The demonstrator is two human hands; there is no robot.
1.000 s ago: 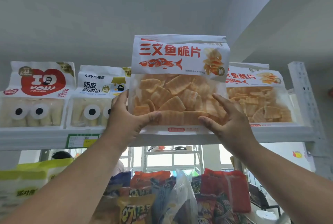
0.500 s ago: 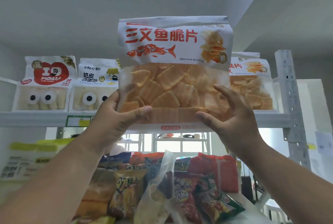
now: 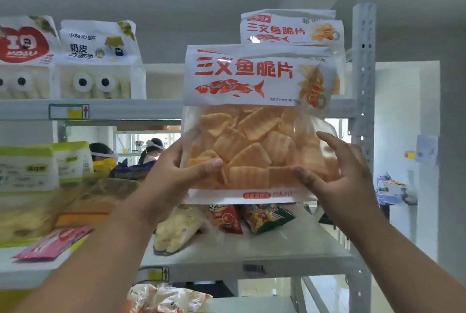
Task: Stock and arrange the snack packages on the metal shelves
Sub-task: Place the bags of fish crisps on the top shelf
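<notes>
I hold a large bag of orange salmon crisps point(image 3: 254, 121) upright in front of the shelves, its white top printed with a red fish. My left hand point(image 3: 174, 174) grips its lower left corner, thumb across the front. My right hand point(image 3: 338, 174) holds the lower right corner. The bag hangs below the top shelf point(image 3: 126, 108) and above the middle shelf point(image 3: 277, 242). A second bag of the same crisps point(image 3: 290, 27) stands on the top shelf behind it, at the right end.
Two white bread bags with eye prints point(image 3: 98, 60) stand at the top shelf's left. The middle shelf holds loose snack packs point(image 3: 227, 217), green-topped bags point(image 3: 45, 164) and a pink pack point(image 3: 53, 242). A metal upright point(image 3: 363, 85) bounds the right. Two people point(image 3: 151, 151) work behind.
The crisp bag has come down and away from the top shelf, now held lower in front of the middle shelf. My view has tilted downward.
</notes>
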